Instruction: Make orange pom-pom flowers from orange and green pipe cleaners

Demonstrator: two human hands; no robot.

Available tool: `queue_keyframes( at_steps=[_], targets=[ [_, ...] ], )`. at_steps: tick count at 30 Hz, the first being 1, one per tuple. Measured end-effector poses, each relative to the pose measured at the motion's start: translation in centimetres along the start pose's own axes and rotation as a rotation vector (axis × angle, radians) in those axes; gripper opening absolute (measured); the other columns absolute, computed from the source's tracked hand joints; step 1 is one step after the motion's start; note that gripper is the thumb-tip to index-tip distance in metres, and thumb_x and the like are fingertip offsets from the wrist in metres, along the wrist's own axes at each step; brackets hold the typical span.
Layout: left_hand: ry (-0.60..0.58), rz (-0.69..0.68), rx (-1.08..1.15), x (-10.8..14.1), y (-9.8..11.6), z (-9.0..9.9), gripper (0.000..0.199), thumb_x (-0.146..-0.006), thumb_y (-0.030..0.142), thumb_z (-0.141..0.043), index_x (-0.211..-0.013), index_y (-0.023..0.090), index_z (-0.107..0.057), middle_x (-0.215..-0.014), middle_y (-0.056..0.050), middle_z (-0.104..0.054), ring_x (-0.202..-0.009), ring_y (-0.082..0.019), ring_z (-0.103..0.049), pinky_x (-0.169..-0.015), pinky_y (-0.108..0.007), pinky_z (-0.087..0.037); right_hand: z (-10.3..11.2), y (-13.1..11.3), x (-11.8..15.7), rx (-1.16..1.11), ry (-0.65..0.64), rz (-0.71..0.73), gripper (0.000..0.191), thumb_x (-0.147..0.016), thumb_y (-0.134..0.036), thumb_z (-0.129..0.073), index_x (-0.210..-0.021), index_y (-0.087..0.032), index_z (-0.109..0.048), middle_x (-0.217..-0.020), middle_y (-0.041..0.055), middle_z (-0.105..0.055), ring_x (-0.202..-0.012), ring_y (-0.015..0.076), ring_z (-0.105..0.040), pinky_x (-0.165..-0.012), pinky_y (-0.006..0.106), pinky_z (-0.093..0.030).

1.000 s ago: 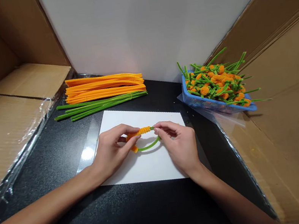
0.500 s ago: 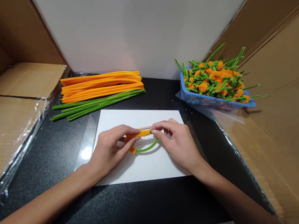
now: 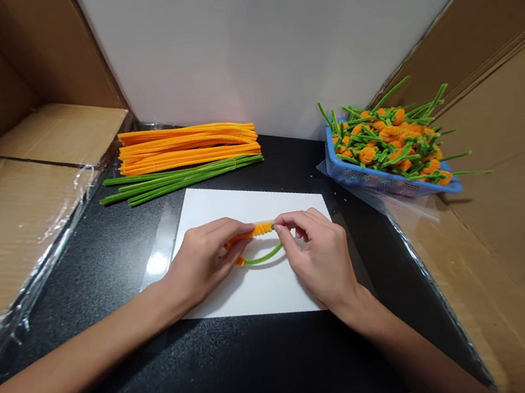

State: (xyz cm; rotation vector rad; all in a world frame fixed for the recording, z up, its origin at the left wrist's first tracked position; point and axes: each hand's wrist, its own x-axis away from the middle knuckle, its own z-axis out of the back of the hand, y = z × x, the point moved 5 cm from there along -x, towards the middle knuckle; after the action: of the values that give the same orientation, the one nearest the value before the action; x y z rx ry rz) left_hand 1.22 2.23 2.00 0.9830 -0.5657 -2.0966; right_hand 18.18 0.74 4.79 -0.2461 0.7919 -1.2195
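Over the white sheet (image 3: pixel 254 296), my left hand (image 3: pixel 207 257) pinches an orange pipe cleaner (image 3: pixel 263 229) wound in a tight, ridged coil. Part of the coil lies behind the left fingers. A green pipe cleaner (image 3: pixel 264 258) bows below it, from an orange end near the left fingertips to the right hand. With thumb and forefinger closed, my right hand (image 3: pixel 316 244) grips the green pipe cleaner at the coil's right end. Both hands are close together, fingertips a short gap apart.
Behind the sheet lie bundles of orange pipe cleaners (image 3: pixel 187 145) and green pipe cleaners (image 3: pixel 183 178). At the back right, a blue basket (image 3: pixel 366 179) is heaped with orange and green pipe-cleaner pieces. Cardboard (image 3: pixel 38 222) borders the black table (image 3: pixel 211 368) on both sides.
The whole scene has shifted slightly right in view. Both hands keep their hold, and the orange coil and green loop look nearly the same.
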Motion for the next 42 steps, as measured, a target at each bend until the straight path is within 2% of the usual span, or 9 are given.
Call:
queue_keyframes(
  at_steps=[11, 17, 20, 26, 32, 38, 42],
  targets=[
    [-0.002, 0.024, 0.060, 0.4, -0.1, -0.2, 0.017, -0.093, 0.018, -0.057, -0.106, 0.019, -0.068, -0.095, -0.004, -0.074, -0.076, -0.012, -0.068, -0.065, -0.021, -0.055, -1.1, 1.3, 0.4, -0.255, -0.070, -0.233, 0.010, -0.088, -0.022, -0.062, -0.087, -0.019, -0.072, -0.072, 0.0010, -0.067, -0.064, 0.0149, -0.056, -0.062, 0.028, -0.044],
    [0.022, 0.036, 0.080, 0.4, -0.1, -0.1, 0.016, -0.092, 0.019, -0.059, -0.106, 0.018, -0.068, -0.094, -0.004, -0.074, -0.075, -0.011, -0.067, -0.064, -0.020, -0.054, -1.1, 1.6, 0.2, -0.429, -0.064, -0.313, 0.009, -0.085, -0.024, -0.066, -0.093, -0.018, -0.067, -0.072, 0.0013, -0.070, -0.070, 0.0166, -0.064, -0.065, 0.027, -0.046],
    [0.056, 0.061, 0.096, 0.4, -0.2, 0.0, 0.016, -0.092, 0.020, -0.061, -0.106, 0.018, -0.068, -0.095, -0.003, -0.074, -0.075, -0.010, -0.067, -0.063, -0.019, -0.054, -1.4, 2.3, 0.1, -0.486, -0.121, -0.362, 0.011, -0.085, -0.028, -0.067, -0.088, -0.017, -0.068, -0.074, 0.0029, -0.070, -0.071, 0.0171, -0.065, -0.065, 0.027, -0.046],
    [0.030, -0.012, 0.123, 0.5, -0.1, -0.2, 0.015, -0.090, 0.014, -0.062, -0.103, 0.017, -0.069, -0.092, -0.002, -0.074, -0.074, -0.009, -0.067, -0.063, -0.018, -0.053, -2.2, 3.0, 0.2, -0.527, -0.202, -0.345, 0.013, -0.086, -0.030, -0.066, -0.084, -0.017, -0.069, -0.077, 0.0026, -0.068, -0.072, 0.0160, -0.061, -0.068, 0.027, -0.045],
    [0.033, -0.006, 0.127, 0.5, -0.3, -0.1, 0.014, -0.089, 0.014, -0.063, -0.102, 0.017, -0.069, -0.091, -0.003, -0.074, -0.073, -0.009, -0.067, -0.062, -0.018, -0.052, -2.9, 3.1, 0.3, -0.633, -0.241, -0.426, 0.019, -0.083, -0.035, -0.070, -0.084, -0.016, -0.067, -0.073, 0.0032, -0.070, -0.072, 0.0173, -0.064, -0.069, 0.028, -0.047],
    [0.046, 0.013, 0.111, 0.4, -0.2, -0.1, 0.013, -0.090, 0.018, -0.064, -0.101, 0.017, -0.070, -0.091, -0.002, -0.075, -0.071, -0.010, -0.067, -0.062, -0.018, -0.054, -1.8, 2.6, 0.0, -0.543, -0.166, -0.357, 0.013, -0.084, -0.029, -0.070, -0.082, -0.017, -0.069, -0.073, 0.0019, -0.069, -0.070, 0.0157, -0.064, -0.068, 0.026, -0.047],
    [0.133, 0.133, 0.122, 0.4, -0.7, 0.2, 0.020, -0.084, 0.026, -0.072, -0.102, 0.017, -0.070, -0.091, -0.003, -0.076, -0.072, -0.011, -0.069, -0.062, -0.018, -0.057, -1.0, 2.1, 0.1, -0.397, -0.101, -0.274, 0.009, -0.087, -0.026, -0.066, -0.084, -0.018, -0.068, -0.074, 0.0005, -0.067, -0.069, 0.0143, -0.062, -0.067, 0.025, -0.046]
  ],
)
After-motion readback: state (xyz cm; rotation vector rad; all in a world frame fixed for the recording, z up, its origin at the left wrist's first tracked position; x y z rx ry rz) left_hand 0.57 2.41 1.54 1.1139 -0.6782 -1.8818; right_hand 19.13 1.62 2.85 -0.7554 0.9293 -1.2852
